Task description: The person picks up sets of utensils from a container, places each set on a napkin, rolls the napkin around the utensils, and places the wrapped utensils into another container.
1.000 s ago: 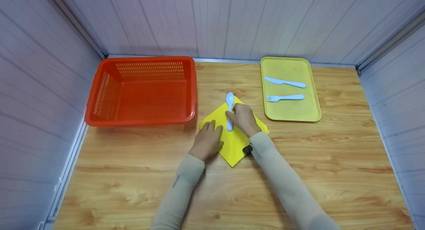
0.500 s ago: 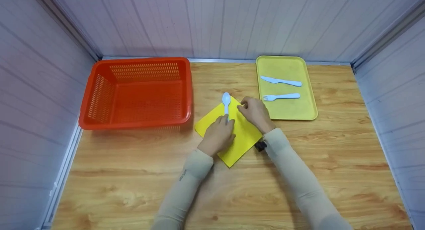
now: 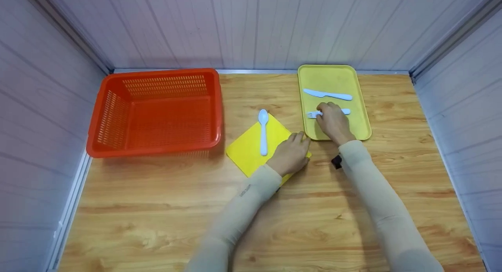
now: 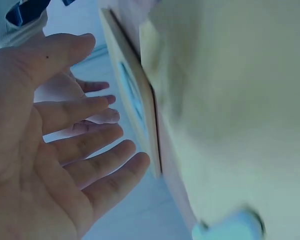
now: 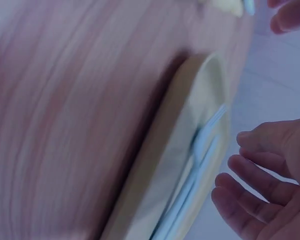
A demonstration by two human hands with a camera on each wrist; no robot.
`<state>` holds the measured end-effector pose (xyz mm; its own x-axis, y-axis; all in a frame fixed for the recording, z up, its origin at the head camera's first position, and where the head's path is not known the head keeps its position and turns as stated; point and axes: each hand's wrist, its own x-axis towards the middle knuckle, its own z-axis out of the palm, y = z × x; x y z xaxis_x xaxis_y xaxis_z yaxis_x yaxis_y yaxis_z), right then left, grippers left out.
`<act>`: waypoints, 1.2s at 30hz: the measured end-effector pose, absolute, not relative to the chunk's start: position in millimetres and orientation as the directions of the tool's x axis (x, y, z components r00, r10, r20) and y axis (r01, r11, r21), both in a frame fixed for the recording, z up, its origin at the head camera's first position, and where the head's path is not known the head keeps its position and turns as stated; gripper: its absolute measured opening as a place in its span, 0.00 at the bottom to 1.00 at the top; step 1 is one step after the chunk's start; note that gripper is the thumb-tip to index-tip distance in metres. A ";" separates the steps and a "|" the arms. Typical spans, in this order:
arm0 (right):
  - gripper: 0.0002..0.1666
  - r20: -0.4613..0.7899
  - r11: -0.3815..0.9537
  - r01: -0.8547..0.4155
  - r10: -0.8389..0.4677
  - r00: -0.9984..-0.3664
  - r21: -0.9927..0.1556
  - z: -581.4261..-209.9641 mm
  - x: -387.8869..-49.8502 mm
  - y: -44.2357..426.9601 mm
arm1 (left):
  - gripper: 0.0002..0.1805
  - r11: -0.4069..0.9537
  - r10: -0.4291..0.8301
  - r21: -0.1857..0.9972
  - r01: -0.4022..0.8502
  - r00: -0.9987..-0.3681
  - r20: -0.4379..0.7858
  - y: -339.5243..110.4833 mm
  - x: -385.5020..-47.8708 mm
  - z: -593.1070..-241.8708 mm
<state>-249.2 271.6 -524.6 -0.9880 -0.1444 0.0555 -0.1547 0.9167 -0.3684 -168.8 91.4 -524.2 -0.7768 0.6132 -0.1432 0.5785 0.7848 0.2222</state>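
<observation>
My right hand [image 3: 334,122] hovers over the white fork [image 3: 314,114] on the yellow tray [image 3: 359,125]; its fingers are loosely bent. In the right wrist view that hand [image 5: 267,185] stands apart from the fork [image 5: 197,152] with nothing between the fingers. Further back on the tray lies a white knife [image 3: 329,94]. Over the right corner of the folded yellow napkin [image 3: 249,146] my left hand [image 3: 291,153] covers part of it; whether it touches the cloth I cannot tell. In the left wrist view this hand [image 4: 65,145] has extended fingers. A white spoon [image 3: 263,134] lies on the napkin.
A red plastic basket [image 3: 170,123] stands to the left of the napkin, against the back wall [image 3: 235,32]. Panelled walls bound the wooden table [image 3: 313,232] at the back and both sides.
My right hand has left the spoon and napkin and moved right to the fork on the tray. The left hand has slid right, across the napkin to its right corner, past the spoon.
</observation>
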 end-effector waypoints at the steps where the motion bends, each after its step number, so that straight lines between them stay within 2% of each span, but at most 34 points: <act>1: 0.15 0.054 0.921 -0.159 -0.149 -0.987 -0.355 -526.7 -251.2 276.4 | 0.33 0.781 0.618 0.226 0.582 -0.772 -0.148 95.5 -170.6 -525.6; 11: 0.12 0.037 0.963 -0.210 -0.207 -0.978 -0.170 -538.9 -263.6 298.0 | 0.36 0.789 0.614 0.206 0.578 -0.737 -0.283 119.1 -183.6 -532.7; 22: 0.10 0.044 0.973 -0.220 -0.218 -0.975 -0.074 -545.9 -266.6 302.3 | 0.37 0.782 0.622 0.184 0.596 -0.727 -0.290 121.0 -183.4 -535.9; 28: 0.09 0.096 0.970 -0.243 -0.245 -0.965 0.031 -546.2 -266.9 303.5 | 0.38 0.787 0.616 0.190 0.587 -0.727 -0.304 121.7 -184.2 -534.8; 36: 0.10 0.135 0.968 -0.249 -0.249 -0.959 0.014 -539.1 -261.8 293.8 | 0.37 0.787 0.617 0.242 0.568 -0.736 -0.278 110.0 -181.8 -531.4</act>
<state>-261.8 293.8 -539.1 -0.9591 -0.2489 0.1349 -0.2494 0.9683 0.0137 -181.8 110.0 -531.4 -0.7365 0.6167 -0.2780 0.5678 0.7869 0.2415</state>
